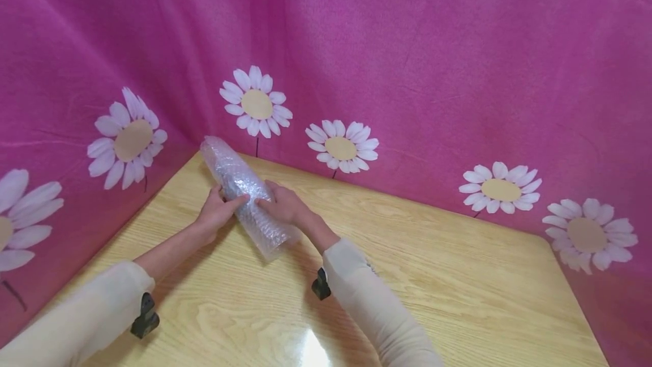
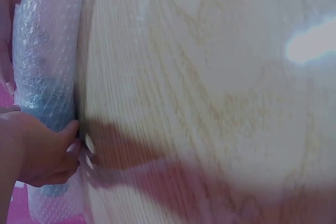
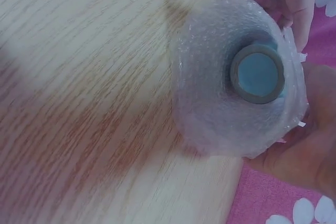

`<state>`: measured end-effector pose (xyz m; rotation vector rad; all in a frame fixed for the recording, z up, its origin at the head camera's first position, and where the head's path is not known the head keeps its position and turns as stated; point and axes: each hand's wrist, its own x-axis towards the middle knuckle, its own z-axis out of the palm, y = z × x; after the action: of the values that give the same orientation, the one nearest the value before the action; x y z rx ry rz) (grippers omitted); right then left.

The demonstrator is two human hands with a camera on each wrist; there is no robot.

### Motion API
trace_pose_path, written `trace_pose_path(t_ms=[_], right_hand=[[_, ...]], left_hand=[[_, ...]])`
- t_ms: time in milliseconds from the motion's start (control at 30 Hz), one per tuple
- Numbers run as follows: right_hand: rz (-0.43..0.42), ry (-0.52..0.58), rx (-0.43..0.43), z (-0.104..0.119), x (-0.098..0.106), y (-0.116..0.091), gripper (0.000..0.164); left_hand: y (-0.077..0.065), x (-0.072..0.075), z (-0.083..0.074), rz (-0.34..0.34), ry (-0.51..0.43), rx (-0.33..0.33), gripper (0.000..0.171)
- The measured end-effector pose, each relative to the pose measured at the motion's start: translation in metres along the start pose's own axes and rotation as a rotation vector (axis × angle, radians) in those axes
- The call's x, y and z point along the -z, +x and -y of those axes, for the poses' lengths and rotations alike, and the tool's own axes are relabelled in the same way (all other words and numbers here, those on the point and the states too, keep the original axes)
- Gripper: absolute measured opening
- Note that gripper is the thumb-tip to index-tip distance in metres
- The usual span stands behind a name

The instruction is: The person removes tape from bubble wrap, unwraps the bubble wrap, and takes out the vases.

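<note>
A roll of clear bubble wrap (image 1: 231, 169) lies slantwise on the tabletop toward the far left corner. Inside it is a blue-grey cylindrical object (image 3: 257, 74), whose round end has a darker rim and shows through the wrap's open near end. My left hand (image 1: 216, 213) grips the roll's left side, its thumb on top. From the right, my right hand (image 1: 286, 204) holds the same roll, thumb also on top and close to the left thumb. In the left wrist view, the left fingers (image 2: 58, 156) curl about the wrap. The object's exact kind is hidden.
The wooden table (image 1: 433, 276) extends to the right and toward me. A pink curtain (image 1: 407, 61) printed with white daisies hangs along its back and sides. A small black device (image 1: 145, 317) hangs at the left cuff, another (image 1: 321, 285) at the right cuff.
</note>
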<state>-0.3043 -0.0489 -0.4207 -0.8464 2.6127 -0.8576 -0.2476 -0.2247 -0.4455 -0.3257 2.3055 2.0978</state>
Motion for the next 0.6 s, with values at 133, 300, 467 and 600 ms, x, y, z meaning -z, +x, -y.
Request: trace_pose_path(t_ms=[133,300,467,600], right_hand=[[-0.018,0.011,-0.007,-0.0008,-0.0012,0.0028,0.063],[-0.045,0.016,-0.022,-0.0005,-0.0019,0.0073,0.063],[-0.034,0.045,-0.039,0.0,-0.0019,0.0092,0.063],[-0.022,0.075,-0.039,0.0001,-0.0021,0.0101,0.06]], left_hand=[[0.0019,-0.0008,-0.0023,-0.02,-0.026,0.008,0.075],[0.005,-0.0016,-0.0043,-0.043,-0.079,0.034,0.075],[0.0056,-0.0025,-0.0063,-0.048,-0.128,0.064,0.08],[0.0049,-0.0027,-0.0073,-0.048,-0.139,0.071,0.078]])
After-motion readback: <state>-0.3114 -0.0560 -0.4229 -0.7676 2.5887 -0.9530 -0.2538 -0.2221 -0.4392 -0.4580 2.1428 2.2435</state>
